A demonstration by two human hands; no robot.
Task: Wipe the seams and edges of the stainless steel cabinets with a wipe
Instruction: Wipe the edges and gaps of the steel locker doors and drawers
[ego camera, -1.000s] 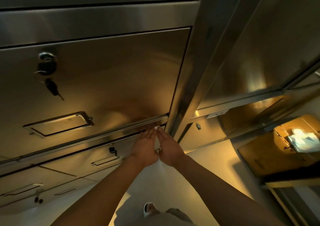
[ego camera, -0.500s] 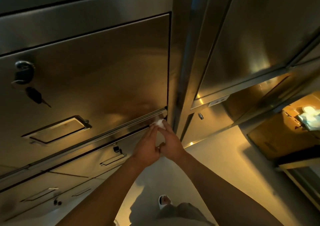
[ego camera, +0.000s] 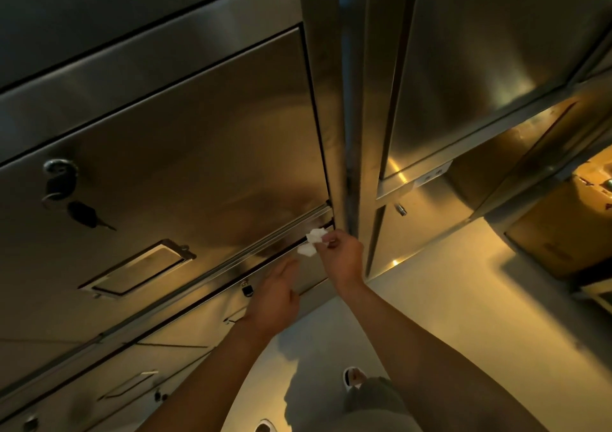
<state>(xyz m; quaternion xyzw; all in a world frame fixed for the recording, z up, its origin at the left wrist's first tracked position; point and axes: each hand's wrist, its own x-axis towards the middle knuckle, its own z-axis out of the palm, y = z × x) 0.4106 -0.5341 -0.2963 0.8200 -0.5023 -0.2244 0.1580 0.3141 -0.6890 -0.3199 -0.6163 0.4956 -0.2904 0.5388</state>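
The steel cabinets (ego camera: 205,153) rise ahead of and above both hands, a large door to the upper left of them and a vertical post (ego camera: 351,100) running straight up from just beyond the right hand. Beneath that door a dark seam (ego camera: 231,279) slants down and away to the left, passing just above the left hand and ending at the post, right by the right hand. A key (ego camera: 82,214) hangs from a lock far up to the left. The left hand (ego camera: 276,302) is open, fingers relaxed, holding nothing, hovering just under the seam. The right hand (ego camera: 341,254) pinches a crumpled white wipe (ego camera: 313,241) at its fingertips, the wipe touching or nearly touching the seam's right end. Since the seam's long axis runs leftward from the wipe, I'd judge the right hand is nearer and placed to drag along it toward the left, or turn up the post's edge.
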